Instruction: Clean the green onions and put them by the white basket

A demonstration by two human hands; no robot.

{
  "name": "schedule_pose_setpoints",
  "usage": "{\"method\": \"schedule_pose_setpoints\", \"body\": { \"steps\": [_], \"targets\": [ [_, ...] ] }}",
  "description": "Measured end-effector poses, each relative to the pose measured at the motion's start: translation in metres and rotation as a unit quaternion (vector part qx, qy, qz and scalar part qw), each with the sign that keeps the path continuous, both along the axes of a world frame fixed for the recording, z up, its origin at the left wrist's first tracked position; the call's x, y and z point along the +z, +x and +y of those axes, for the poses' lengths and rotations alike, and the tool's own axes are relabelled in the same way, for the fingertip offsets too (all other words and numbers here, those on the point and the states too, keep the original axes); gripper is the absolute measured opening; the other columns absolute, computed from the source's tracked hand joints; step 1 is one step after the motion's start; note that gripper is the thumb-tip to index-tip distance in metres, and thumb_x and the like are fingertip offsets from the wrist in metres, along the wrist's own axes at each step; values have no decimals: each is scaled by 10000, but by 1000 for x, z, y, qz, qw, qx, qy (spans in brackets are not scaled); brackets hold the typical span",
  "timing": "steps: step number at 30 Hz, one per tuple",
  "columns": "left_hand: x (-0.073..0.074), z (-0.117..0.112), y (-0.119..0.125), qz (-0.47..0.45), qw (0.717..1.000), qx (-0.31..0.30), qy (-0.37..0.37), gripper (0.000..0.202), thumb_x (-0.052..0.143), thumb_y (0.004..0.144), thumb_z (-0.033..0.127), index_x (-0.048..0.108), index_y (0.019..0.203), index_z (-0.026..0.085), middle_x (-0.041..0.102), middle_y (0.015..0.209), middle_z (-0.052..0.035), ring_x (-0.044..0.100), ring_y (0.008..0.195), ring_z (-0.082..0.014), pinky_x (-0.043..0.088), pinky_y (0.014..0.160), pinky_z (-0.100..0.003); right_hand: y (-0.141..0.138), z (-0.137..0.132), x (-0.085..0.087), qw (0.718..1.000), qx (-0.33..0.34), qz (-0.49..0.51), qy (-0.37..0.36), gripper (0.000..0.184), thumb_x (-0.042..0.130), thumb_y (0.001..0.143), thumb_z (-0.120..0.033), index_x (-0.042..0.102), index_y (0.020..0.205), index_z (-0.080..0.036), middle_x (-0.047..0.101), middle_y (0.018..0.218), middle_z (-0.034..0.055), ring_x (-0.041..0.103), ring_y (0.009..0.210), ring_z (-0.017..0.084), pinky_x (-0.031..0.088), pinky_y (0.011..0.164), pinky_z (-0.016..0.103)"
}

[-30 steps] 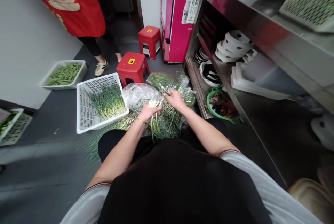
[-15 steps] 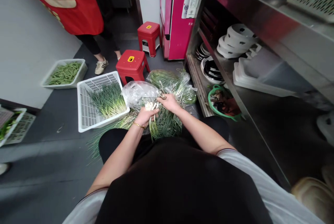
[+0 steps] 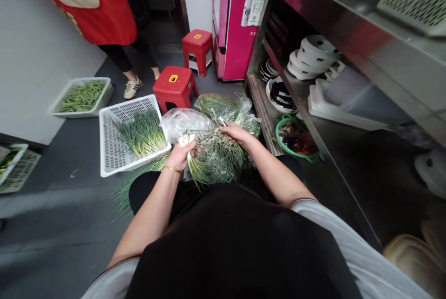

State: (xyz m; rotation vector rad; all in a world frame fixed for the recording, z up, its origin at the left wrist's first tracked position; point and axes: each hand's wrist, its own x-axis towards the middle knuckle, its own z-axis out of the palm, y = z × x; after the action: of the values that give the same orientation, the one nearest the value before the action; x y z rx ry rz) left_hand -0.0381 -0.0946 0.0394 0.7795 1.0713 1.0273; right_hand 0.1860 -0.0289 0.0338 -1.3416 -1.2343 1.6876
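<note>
My left hand point(image 3: 181, 154) is closed round a bunch of scallions point(image 3: 196, 171), white root ends up and green leaves hanging toward my lap. My right hand point(image 3: 236, 132) reaches into a heap of scallions point(image 3: 218, 157) in front of me, fingers curled on some stalks at the heap's top. Behind the heap lie clear plastic bags point(image 3: 184, 122), one holding more greens point(image 3: 223, 106). To the left a white slotted basket point(image 3: 113, 150) holds trimmed scallions point(image 3: 141, 134).
A person in a red apron point(image 3: 101, 6) stands at the back left. Two red stools point(image 3: 174, 86) stand beyond the basket. A white tub of green beans point(image 3: 81, 97) sits by the wall. A steel shelf with plates point(image 3: 310, 59) and a green basket point(image 3: 296, 138) runs along the right.
My left hand has shifted left and slightly down with its bunch. My right hand has moved apart from it, onto the top of the heap.
</note>
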Motion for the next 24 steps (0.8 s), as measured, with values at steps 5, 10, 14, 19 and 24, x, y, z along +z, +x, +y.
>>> {"method": "schedule_pose_setpoints", "body": {
  "steps": [5,10,14,19,24],
  "targets": [
    [7,6,28,121,992,-10,24,352,816,528,302,647,782,127,554,535,29,385,393,-54,301,379,-214,-25,-13,10,966,-63,219,-119,55,534,831,-159,565,788,-144,614,606,17,553,502,115,487,513,235],
    [-1,13,56,281,957,-25,67,303,834,437,174,629,657,135,598,604,1,513,575,-112,409,517,-234,-45,-24,10,964,-106,214,-116,49,591,807,-132,587,762,-150,635,603,6,604,572,122,528,611,232],
    [-4,13,52,161,987,-25,-1,314,823,488,228,594,681,135,535,529,30,403,422,-68,298,402,-230,-32,-29,10,980,-9,162,-115,174,682,774,-313,601,804,-162,611,564,-2,553,469,123,507,478,256],
    [3,17,38,22,998,-23,-45,363,833,443,213,554,658,122,455,433,69,341,333,-36,213,351,-200,-15,-38,8,978,60,150,-131,280,707,737,-403,579,860,-187,613,576,-15,563,455,126,469,399,239],
    [4,20,25,21,999,5,-32,349,822,452,214,600,694,96,501,458,51,361,327,-34,233,338,-190,-2,-41,8,991,-74,102,-51,231,613,813,-390,597,853,-163,603,532,-1,566,432,138,438,382,230]
  ]
}}
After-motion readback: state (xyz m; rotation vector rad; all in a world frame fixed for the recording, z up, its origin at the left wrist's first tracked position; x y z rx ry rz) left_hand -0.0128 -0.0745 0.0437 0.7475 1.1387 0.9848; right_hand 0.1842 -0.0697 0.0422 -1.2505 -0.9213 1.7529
